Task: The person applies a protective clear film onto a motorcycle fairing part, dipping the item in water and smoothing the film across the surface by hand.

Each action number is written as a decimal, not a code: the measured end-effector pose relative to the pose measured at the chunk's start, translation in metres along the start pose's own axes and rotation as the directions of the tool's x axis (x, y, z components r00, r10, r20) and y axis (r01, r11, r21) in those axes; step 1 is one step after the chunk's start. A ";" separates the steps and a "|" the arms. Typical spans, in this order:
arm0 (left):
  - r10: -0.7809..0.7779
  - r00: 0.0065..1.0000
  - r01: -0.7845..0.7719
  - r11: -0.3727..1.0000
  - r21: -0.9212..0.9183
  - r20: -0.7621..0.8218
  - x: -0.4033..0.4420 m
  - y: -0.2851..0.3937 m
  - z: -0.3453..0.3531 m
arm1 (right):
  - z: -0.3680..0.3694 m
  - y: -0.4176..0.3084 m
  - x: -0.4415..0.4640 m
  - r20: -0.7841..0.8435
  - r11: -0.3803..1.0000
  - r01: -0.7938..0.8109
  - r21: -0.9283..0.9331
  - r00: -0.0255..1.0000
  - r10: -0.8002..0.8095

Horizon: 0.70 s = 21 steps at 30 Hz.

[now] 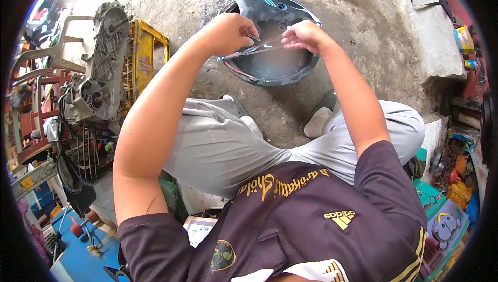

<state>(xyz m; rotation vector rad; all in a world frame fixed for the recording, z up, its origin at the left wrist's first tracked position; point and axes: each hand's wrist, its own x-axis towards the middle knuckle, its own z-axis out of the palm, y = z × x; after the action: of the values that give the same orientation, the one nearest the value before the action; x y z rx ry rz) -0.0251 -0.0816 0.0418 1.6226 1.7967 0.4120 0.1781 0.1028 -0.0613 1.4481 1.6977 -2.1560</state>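
Worn, stained concrete floor (373,38) spreads across the far side of the scene. Grey trousers (212,142) cover the seated person's legs, bent out to the left and right at the near side. On the left a ribbed metal casing (106,43) stands upright, just beside a yellow crate (136,67). A dark curved body (270,72) lies on the floor beyond the feet — glossy and striped in blue at its far end, hollow and cloudy grey at its near end; whether this is one piece or two, I cannot tell.

Both hands are above it. The left hand (237,32) is over its left side, fingers closed in a pinch; the right hand (302,37) is over its right side, fingers half curled — I cannot tell whether they grip. A clear strip (268,46) spans the gap between the hands, slanting across the middle of the dark body, its right end at the right fingertips. Smallest is a small dark piece (254,38), pinched at the left fingertips, too tiny to identify.
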 end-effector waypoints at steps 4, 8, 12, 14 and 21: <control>0.000 1.000 0.000 1.000 0.001 0.009 0.000 -0.002 0.001 | -0.029 0.004 0.008 -0.131 0.999 0.015 -0.029 0.991 -0.019; -0.027 1.000 0.027 1.000 -0.016 0.012 -0.002 0.006 -0.006 | -0.032 0.008 0.005 -0.141 0.998 0.048 -0.045 0.989 -0.054; -0.002 1.000 0.001 0.999 -0.048 -0.004 0.003 0.008 -0.003 | -0.002 0.004 -0.009 -0.047 0.998 0.033 -0.044 0.998 -0.035; 0.014 1.000 -0.015 0.999 -0.033 -0.012 0.002 0.008 -0.001 | -0.010 0.005 -0.001 -0.055 0.998 0.037 -0.053 0.998 -0.040; -0.012 1.000 0.012 1.000 -0.011 -0.016 -0.002 0.002 -0.001 | -0.010 0.015 0.006 -0.146 0.997 0.071 0.031 0.987 -0.065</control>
<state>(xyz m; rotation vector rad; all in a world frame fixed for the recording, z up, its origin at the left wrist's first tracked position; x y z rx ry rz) -0.0243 -0.0825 0.0448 1.6046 1.8122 0.4305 0.1895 0.1074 -0.0762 1.6158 1.7880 -2.1750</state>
